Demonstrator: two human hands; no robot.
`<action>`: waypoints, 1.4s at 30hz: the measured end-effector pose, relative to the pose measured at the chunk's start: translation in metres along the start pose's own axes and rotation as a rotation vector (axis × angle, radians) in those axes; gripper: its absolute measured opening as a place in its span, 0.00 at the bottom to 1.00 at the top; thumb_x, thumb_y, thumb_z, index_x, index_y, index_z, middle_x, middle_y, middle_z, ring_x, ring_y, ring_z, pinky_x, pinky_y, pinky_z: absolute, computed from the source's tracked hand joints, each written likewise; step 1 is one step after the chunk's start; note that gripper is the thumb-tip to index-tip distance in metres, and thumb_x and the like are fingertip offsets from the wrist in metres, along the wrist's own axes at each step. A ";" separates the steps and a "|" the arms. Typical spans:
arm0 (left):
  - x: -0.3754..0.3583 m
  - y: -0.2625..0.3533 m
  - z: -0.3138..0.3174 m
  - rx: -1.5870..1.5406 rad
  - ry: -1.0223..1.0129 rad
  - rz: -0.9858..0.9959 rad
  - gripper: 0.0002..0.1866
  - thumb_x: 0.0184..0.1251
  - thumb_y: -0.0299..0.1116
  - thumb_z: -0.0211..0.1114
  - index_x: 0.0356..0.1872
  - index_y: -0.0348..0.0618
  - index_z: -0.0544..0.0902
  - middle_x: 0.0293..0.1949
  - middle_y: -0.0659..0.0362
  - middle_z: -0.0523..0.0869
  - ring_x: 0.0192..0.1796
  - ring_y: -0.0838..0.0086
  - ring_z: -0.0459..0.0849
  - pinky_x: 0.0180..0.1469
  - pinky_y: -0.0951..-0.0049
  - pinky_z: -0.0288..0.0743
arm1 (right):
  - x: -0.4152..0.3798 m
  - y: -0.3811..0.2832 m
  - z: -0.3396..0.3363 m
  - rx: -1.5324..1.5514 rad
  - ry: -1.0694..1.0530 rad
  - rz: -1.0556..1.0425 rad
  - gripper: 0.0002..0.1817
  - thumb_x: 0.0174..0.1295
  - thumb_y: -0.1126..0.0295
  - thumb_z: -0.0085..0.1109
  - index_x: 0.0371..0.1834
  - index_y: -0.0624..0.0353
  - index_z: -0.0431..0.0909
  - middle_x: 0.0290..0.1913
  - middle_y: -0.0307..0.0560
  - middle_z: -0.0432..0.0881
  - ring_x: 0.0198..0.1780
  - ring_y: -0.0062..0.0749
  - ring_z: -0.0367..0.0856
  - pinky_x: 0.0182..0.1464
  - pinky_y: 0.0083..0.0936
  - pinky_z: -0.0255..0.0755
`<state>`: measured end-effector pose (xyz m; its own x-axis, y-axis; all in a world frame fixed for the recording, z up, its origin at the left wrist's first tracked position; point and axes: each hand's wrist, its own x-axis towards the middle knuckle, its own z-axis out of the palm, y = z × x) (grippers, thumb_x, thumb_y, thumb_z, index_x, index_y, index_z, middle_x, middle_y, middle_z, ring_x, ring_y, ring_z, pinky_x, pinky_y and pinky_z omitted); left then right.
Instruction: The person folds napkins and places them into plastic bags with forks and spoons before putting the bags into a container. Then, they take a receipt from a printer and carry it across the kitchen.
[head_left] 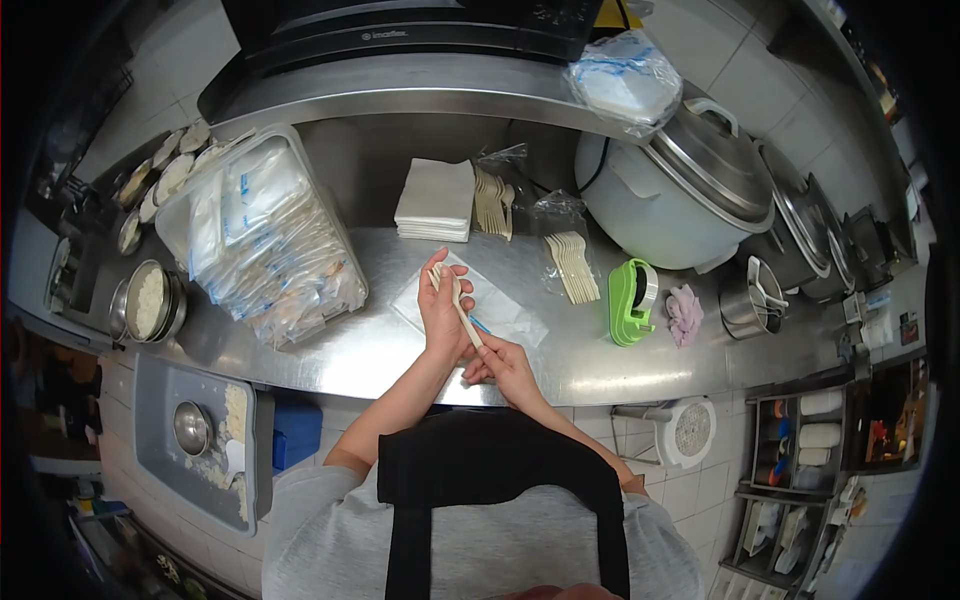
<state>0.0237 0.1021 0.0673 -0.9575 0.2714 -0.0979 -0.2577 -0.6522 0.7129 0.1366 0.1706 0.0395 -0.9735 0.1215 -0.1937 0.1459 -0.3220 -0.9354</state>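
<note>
Both hands are closed on a slim, cream-coloured disposable utensil, held at a slant over the steel counter. My left hand wraps its upper part, and the fingers partly cover its head, so I cannot tell if it is a spoon or a fork. Lower down, my right hand pinches the handle end. Beneath them lies a flat clear plastic bag with blue print. Just beyond the hands is a stack of white napkins, with a bunch of cream utensils beside it. More cream forks lie to the right.
At left stands a clear tub full of packed plastic bags. A green tape dispenser, a pink cloth and a steel pot with utensils sit at right. Behind them is a large lidded cooker. A raised shelf runs along the back.
</note>
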 end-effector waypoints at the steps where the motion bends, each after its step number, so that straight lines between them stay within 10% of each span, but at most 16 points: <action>1: 0.001 -0.004 -0.003 0.004 -0.006 -0.010 0.15 0.68 0.35 0.52 0.54 0.47 0.67 0.36 0.63 0.75 0.30 0.84 0.73 0.24 0.87 0.67 | -0.002 0.002 -0.003 0.047 -0.013 -0.013 0.20 0.67 0.73 0.40 0.62 0.66 0.63 0.37 0.47 0.77 0.30 0.24 0.78 0.33 0.16 0.74; 8: -0.012 -0.017 0.012 0.132 -0.200 -0.098 0.18 0.62 0.30 0.58 0.53 0.42 0.69 0.37 0.59 0.75 0.39 0.78 0.75 0.38 0.77 0.73 | -0.042 -0.011 -0.055 -0.021 0.362 -0.105 0.11 0.65 0.71 0.46 0.43 0.67 0.75 0.22 0.38 0.74 0.17 0.17 0.70 0.19 0.13 0.65; 11: -0.027 -0.030 -0.005 0.897 -0.561 0.125 0.21 0.53 0.28 0.64 0.50 0.41 0.72 0.38 0.57 0.75 0.40 0.71 0.76 0.41 0.74 0.73 | -0.085 -0.014 -0.092 -0.009 0.516 -0.067 0.09 0.63 0.72 0.48 0.38 0.66 0.77 0.18 0.37 0.72 0.14 0.17 0.66 0.16 0.13 0.58; 13: -0.045 -0.036 -0.014 1.402 -0.869 0.607 0.21 0.48 0.27 0.64 0.47 0.42 0.73 0.41 0.56 0.74 0.42 0.65 0.76 0.42 0.69 0.72 | -0.113 -0.012 -0.105 -0.096 0.526 0.000 0.09 0.62 0.73 0.48 0.36 0.66 0.77 0.15 0.37 0.70 0.12 0.16 0.63 0.14 0.13 0.53; 24: -0.045 -0.044 -0.031 1.217 -1.021 0.464 0.08 0.50 0.23 0.59 0.33 0.39 0.75 0.31 0.54 0.76 0.30 0.62 0.78 0.31 0.68 0.71 | -0.092 0.019 -0.083 -0.063 0.388 0.170 0.09 0.62 0.73 0.48 0.28 0.65 0.76 0.15 0.36 0.71 0.10 0.15 0.62 0.12 0.14 0.53; 32: 0.047 -0.051 -0.018 1.374 -0.837 0.715 0.13 0.53 0.31 0.58 0.41 0.41 0.78 0.41 0.54 0.77 0.49 0.59 0.73 0.52 0.65 0.67 | -0.017 0.025 -0.083 -0.015 0.405 0.115 0.08 0.61 0.71 0.51 0.25 0.62 0.74 0.14 0.37 0.71 0.10 0.16 0.62 0.11 0.14 0.54; 34: 0.080 -0.065 -0.025 1.577 -1.171 0.351 0.11 0.51 0.31 0.57 0.36 0.41 0.80 0.42 0.56 0.78 0.50 0.60 0.71 0.53 0.66 0.65 | -0.010 0.026 -0.083 -0.032 0.404 0.137 0.07 0.60 0.72 0.52 0.26 0.62 0.74 0.14 0.37 0.71 0.10 0.16 0.62 0.11 0.14 0.54; 42: 0.095 -0.035 -0.002 1.365 -1.412 0.138 0.09 0.53 0.34 0.57 0.26 0.38 0.78 0.27 0.53 0.80 0.34 0.62 0.76 0.38 0.64 0.69 | -0.001 0.006 -0.085 -0.126 0.227 0.142 0.06 0.58 0.74 0.50 0.31 0.64 0.77 0.16 0.37 0.72 0.12 0.15 0.63 0.12 0.13 0.55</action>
<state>-0.0588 0.1495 0.0322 -0.0123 0.9994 0.0331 0.7122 -0.0145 0.7018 0.1538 0.2485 0.0084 -0.8795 0.2953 -0.3732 0.3125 -0.2332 -0.9209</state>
